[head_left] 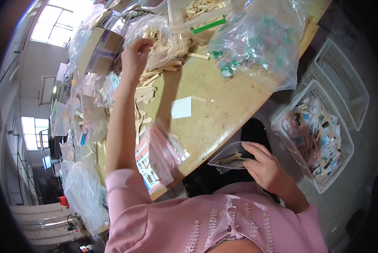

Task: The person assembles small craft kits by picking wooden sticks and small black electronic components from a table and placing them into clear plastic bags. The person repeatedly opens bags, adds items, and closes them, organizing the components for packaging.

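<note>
My left hand (135,55) is stretched out to the far side of the table, over a clear plastic bag (165,26) heaped with small pale wooden pieces (172,45). Its fingers are curled together, and whatever they may pinch is hidden. Close to my body, past the table's front edge, my right hand (268,168) grips a small clear zip bag (222,151) by its side. The bag's mouth gapes, and some pale wooden sticks (233,158) show inside. Loose wooden sticks (146,92) lie in a row beside my left forearm.
Printed zip packets (157,154) are fanned at the table's near edge. A white paper square (181,108) lies mid-table (214,90). A large bag of green-and-clear items (260,46) sits far right. On the floor, a white basket (349,147) holds filled packets; another basket (338,71) stands beyond.
</note>
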Demonstrator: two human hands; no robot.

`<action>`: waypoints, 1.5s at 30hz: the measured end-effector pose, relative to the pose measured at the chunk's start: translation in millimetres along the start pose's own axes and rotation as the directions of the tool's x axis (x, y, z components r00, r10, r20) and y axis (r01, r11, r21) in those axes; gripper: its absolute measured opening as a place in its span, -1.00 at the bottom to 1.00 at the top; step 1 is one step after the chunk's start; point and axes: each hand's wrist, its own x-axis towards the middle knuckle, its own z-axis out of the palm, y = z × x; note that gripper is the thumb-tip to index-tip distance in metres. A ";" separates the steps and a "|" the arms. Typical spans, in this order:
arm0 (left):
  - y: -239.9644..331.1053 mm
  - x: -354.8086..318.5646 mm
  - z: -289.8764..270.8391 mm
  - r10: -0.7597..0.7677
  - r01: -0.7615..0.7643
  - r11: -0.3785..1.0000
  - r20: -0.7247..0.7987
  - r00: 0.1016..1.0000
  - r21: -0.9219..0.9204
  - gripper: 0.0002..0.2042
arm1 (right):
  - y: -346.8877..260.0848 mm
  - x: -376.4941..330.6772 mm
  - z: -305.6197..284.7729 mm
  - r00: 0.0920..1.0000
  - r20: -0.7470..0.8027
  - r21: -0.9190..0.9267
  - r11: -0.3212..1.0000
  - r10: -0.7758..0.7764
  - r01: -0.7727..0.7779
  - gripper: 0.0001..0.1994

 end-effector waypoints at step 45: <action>95.3 180.6 121.2 0.147 -0.262 0.961 0.637 0.757 0.090 -0.64 | 29.1 15.9 -19.9 0.998 -0.033 0.013 0.999 0.046 -0.046 -0.91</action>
